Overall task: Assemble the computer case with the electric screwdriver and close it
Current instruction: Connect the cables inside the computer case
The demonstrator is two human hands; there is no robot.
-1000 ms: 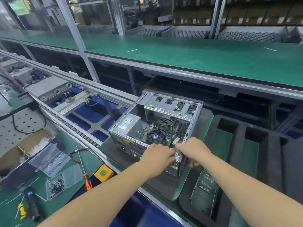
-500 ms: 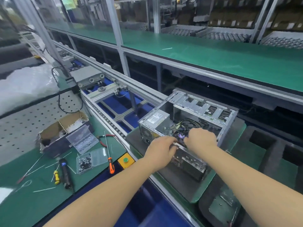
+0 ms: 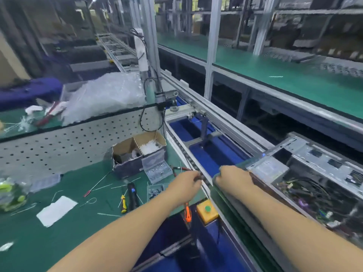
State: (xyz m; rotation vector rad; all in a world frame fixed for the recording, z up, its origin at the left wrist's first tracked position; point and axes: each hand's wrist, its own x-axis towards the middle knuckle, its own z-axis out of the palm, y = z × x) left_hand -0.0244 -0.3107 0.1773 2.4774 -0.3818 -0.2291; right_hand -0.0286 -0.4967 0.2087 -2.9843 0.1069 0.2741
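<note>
Risk lies in the open grey metal computer case point(image 3: 306, 185) at the desk's right edge slipping, since the right hand point(image 3: 233, 178) curls on its corner while the left hand point(image 3: 184, 183), grip unclear, hangs above the black electric screwdriver point(image 3: 132, 196).

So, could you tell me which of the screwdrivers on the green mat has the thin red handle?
The slim red-handled screwdriver, lying diagonally left of the black electric screwdriver. The yellow-handled screwdriver lies beside that tool, and the orange-handled screwdriver lies near the yellow button box.
</note>
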